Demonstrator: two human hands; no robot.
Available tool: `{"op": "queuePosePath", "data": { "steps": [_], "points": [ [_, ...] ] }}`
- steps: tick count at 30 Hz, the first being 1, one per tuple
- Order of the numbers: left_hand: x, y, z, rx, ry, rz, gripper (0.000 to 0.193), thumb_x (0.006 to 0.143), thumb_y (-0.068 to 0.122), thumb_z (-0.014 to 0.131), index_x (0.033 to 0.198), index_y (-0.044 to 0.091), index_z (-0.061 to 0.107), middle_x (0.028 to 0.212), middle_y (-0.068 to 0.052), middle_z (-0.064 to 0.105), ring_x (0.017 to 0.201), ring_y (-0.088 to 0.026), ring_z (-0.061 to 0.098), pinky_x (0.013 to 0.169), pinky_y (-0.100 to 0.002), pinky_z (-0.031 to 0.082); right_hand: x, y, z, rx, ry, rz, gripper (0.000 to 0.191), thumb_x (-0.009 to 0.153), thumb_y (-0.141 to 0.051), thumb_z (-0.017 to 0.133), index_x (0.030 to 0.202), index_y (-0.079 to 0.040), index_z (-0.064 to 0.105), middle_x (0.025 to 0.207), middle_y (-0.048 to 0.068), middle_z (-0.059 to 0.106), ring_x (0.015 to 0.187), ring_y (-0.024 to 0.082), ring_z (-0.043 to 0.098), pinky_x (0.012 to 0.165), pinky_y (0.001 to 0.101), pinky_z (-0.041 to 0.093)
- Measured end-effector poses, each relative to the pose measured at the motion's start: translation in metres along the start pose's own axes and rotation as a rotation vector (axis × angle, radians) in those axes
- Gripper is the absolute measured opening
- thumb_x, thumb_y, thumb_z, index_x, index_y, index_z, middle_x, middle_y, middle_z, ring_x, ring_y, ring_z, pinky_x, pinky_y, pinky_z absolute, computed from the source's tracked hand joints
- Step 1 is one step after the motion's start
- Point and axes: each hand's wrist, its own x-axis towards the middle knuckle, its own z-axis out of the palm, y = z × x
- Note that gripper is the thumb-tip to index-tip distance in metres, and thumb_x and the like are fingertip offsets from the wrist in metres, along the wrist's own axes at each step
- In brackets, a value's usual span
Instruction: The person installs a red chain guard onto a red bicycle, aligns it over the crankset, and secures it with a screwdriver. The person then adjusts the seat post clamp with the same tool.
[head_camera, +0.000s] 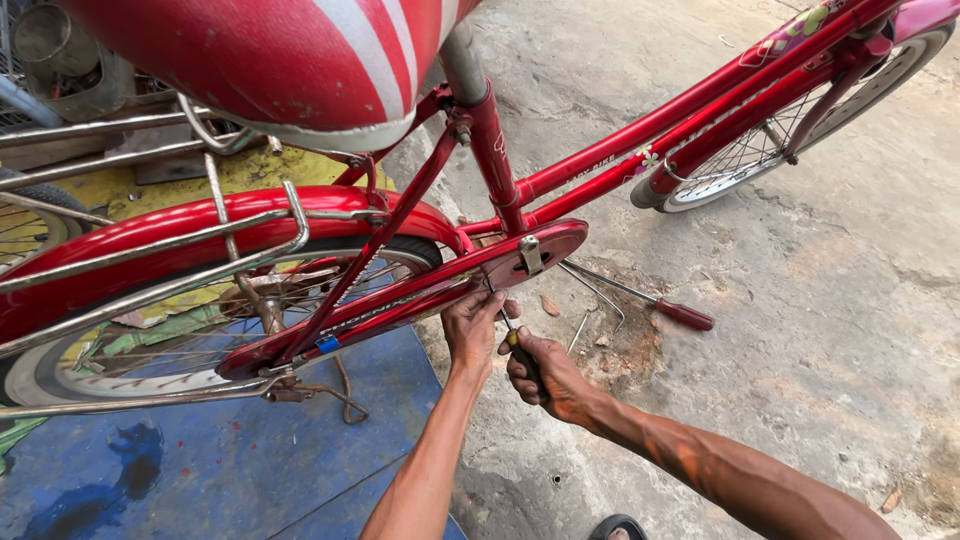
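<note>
- A screwdriver (517, 345) with a dark handle points up at the lower edge of a red chain guard (440, 285), low on a red bicycle (600, 160).
- The right hand (545, 375) has its grip wrapped tight around the screwdriver handle.
- The left hand (472, 325) touches the guard's lower edge just beside the tool tip, fingers curled against it, holding nothing that I can see.
- Behind them, the rear wheel (150, 330) stands over a blue mat (230, 470); the kickstand (650, 300) rests on concrete floor (820, 330).

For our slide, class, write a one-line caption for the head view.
Right hand drives a screwdriver at a red bicycle's chain guard; left hand steadies it.
</note>
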Motion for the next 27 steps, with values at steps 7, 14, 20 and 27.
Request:
{"op": "queuePosePath", "data": {
  "steps": [7, 14, 20, 27],
  "points": [
    [0.010, -0.015, -0.008, 0.026, -0.112, 0.090, 0.015, 0.096, 0.001, 0.063, 0.102, -0.006, 0.075, 0.081, -0.010, 0.075, 0.069, -0.017, 0.071, 0.068, -0.033, 0.059, 0.009, 0.014, 0.008, -0.369, 0.377, -0.203, 0.036, 0.096, -0.037, 0.070, 0.085, -0.003, 0.061, 0.062, 0.003, 0.057, 0.045, 0.011, 0.050, 0.039, 0.0270, 0.038],
    [0.008, -0.004, -0.014, 0.033, -0.104, -0.040, 0.015, 0.097, 0.006, 0.063, 0.099, -0.002, 0.075, 0.080, -0.010, 0.075, 0.070, -0.018, 0.072, 0.065, -0.032, 0.057, 0.008, -0.001, 0.012, -0.003, 0.158, -0.022, 0.034, 0.099, -0.038, 0.059, 0.100, -0.004, 0.059, 0.068, 0.005, 0.060, 0.044, 0.012, 0.052, 0.034, 0.0260, 0.042],
    [-0.004, 0.022, 0.000, 0.463, -0.015, 0.021, 0.015, 0.098, 0.009, 0.063, 0.102, 0.001, 0.075, 0.088, -0.012, 0.076, 0.076, -0.021, 0.071, 0.074, -0.036, 0.057, 0.001, -0.008, 0.003, 0.189, -0.043, 0.020, 0.028, 0.103, -0.036, 0.057, 0.117, -0.012, 0.054, 0.074, 0.003, 0.057, 0.046, 0.007, 0.049, 0.035, 0.0199, 0.039],
    [-0.041, 0.065, -0.011, 1.243, 0.048, 1.071, 0.030, 0.097, 0.001, 0.058, 0.126, 0.002, 0.062, 0.119, -0.015, 0.066, 0.109, -0.029, 0.065, 0.098, -0.044, 0.050, 0.002, -0.014, 0.007, 0.192, -0.038, 0.005, 0.044, 0.103, -0.031, 0.055, 0.139, -0.005, 0.055, 0.073, 0.003, 0.057, 0.041, 0.006, 0.044, 0.032, 0.0195, 0.036]
  ]
}}
